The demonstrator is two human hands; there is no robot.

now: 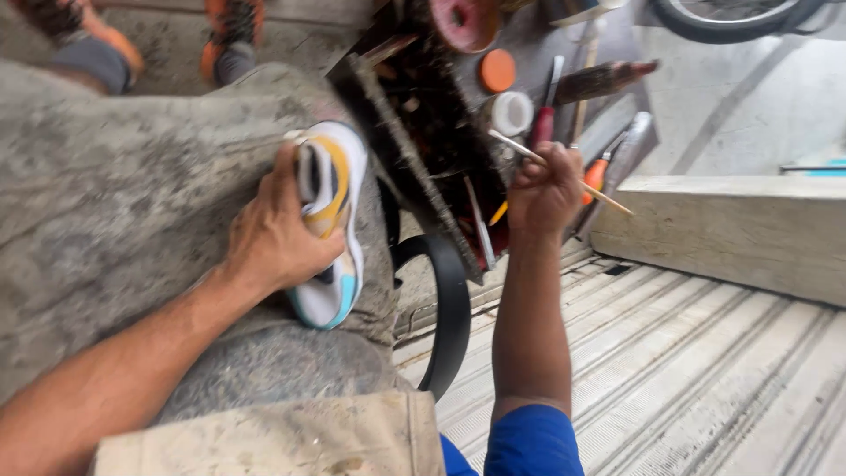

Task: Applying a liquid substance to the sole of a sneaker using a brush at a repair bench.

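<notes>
A white sneaker (330, 220) with yellow and pale blue panels lies sole-side toward me on the grey, dirt-stained cloth (132, 194) spread over my lap, and my left hand (278, 238) has its grip closed around the shoe's middle, thumb up near the heel end, pinning it against the cloth. My right hand (546, 189), arm stretched out from a blue sleeve (529, 441), has its grip clenched on a thin wooden stick (564, 174) that juts out on both sides of the fist, slanting from upper left to lower right. That hand hovers just over the open, dark toolbox (423, 150), its inside crowded with tools too blurred to tell apart. Past the fist stand a white jar (511, 113) and an orange round lid (498, 70), with a red-handled tool (544, 115) and a brush (604, 81) just beside them. A black strap (449, 308) loops down from the box between my two arms. Beneath lies a ribbed metal floor (687, 370), bordered on the right by a concrete ledge (731, 225). At the top left, another person's orange-and-grey shoes (97, 44) stand on the ground well apart from my hands, and part of a tyre (731, 18) shows at the top right.
</notes>
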